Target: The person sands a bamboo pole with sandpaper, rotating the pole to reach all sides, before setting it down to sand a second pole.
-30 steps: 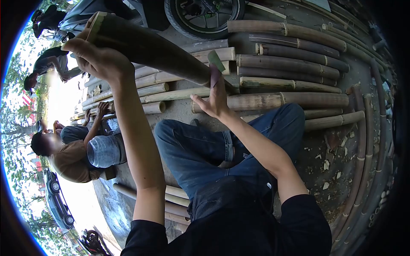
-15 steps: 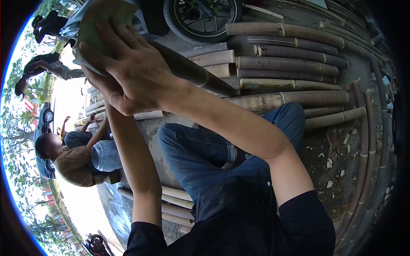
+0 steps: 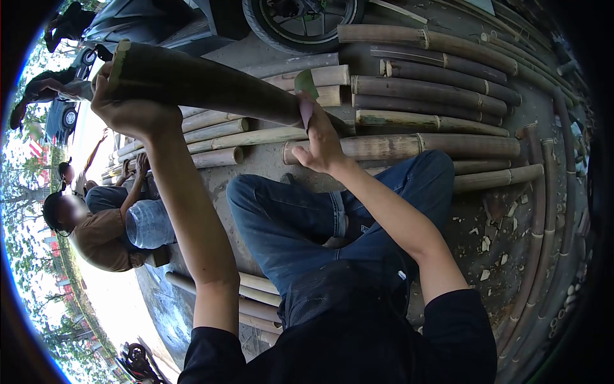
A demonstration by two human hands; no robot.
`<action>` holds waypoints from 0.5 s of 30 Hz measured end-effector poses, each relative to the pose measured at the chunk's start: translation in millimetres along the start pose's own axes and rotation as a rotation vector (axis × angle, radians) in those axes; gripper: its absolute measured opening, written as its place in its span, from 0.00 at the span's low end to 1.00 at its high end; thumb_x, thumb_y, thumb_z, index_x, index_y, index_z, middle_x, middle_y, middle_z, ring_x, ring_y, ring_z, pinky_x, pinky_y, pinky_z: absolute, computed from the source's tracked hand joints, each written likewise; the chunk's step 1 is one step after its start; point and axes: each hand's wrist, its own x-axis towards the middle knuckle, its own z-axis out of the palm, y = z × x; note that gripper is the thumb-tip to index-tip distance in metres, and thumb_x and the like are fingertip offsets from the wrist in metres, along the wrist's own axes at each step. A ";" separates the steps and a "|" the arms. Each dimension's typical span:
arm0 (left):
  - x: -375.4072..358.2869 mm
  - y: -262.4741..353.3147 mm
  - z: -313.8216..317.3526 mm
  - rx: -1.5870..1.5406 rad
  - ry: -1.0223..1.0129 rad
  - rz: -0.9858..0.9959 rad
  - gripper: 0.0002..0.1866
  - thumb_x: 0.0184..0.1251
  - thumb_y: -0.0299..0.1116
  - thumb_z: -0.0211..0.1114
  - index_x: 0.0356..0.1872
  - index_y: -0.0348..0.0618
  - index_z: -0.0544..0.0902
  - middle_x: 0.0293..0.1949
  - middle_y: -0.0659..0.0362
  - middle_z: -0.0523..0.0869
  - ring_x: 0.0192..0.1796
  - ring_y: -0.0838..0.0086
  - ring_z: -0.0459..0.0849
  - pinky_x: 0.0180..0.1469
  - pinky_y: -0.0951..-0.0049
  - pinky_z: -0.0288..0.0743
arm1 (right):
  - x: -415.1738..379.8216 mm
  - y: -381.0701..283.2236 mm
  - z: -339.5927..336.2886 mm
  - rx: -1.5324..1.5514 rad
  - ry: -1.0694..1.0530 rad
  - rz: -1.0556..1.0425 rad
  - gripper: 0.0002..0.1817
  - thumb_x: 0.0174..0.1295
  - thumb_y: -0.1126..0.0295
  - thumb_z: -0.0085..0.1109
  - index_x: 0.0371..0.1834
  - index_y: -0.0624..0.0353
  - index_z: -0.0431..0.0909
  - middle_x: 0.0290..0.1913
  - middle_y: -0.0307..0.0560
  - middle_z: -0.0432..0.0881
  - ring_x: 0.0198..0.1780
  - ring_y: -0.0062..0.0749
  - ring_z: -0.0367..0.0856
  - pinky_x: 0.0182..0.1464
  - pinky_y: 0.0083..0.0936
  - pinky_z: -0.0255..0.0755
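Note:
A dark bamboo pole slants across in front of me, its pale cut end at the upper left. My left hand is wrapped round it near that end, the fingers partly hidden behind the pole. Farther down, my right hand presses a bent sheet of sandpaper against the pole; the sheet is green on one face and pale purple on the other. The thumb of that hand sticks out to the side. Below the hands are my crossed legs in jeans.
Several cut bamboo poles lie in rows beyond my knees. A motorcycle wheel stands at the top. Left of me a seated person is beside a clear plastic water jug. Wood chips litter the ground at right.
My right hand has moved from the pole's upper end down along it to the right, taking the sandpaper with it. The pole's cut end and my left hand now show.

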 end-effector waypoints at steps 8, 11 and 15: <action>4.9 -3.8 -10.8 -0.044 -0.095 0.029 0.21 0.74 0.41 0.44 0.44 0.43 0.85 0.45 0.49 0.91 0.50 0.58 0.90 0.58 0.54 0.84 | -92.0 128.1 -10.5 -0.135 -0.390 0.521 0.59 0.49 0.67 0.75 0.84 0.63 0.48 0.79 0.68 0.59 0.79 0.62 0.61 0.81 0.41 0.59; -2.2 0.1 -8.7 -0.103 -0.124 -0.026 0.21 0.73 0.42 0.44 0.47 0.43 0.84 0.51 0.43 0.89 0.52 0.52 0.89 0.59 0.50 0.84 | -92.8 123.6 5.0 -0.137 -0.251 0.570 0.58 0.46 0.66 0.75 0.82 0.63 0.51 0.77 0.67 0.61 0.78 0.62 0.62 0.80 0.43 0.60; 0.3 1.2 -13.3 -0.223 -0.258 -0.064 0.23 0.73 0.44 0.43 0.51 0.43 0.83 0.57 0.36 0.85 0.55 0.44 0.88 0.60 0.45 0.83 | -46.4 70.1 2.7 0.023 -0.057 0.260 0.59 0.43 0.67 0.74 0.82 0.62 0.52 0.73 0.66 0.66 0.76 0.62 0.65 0.78 0.45 0.60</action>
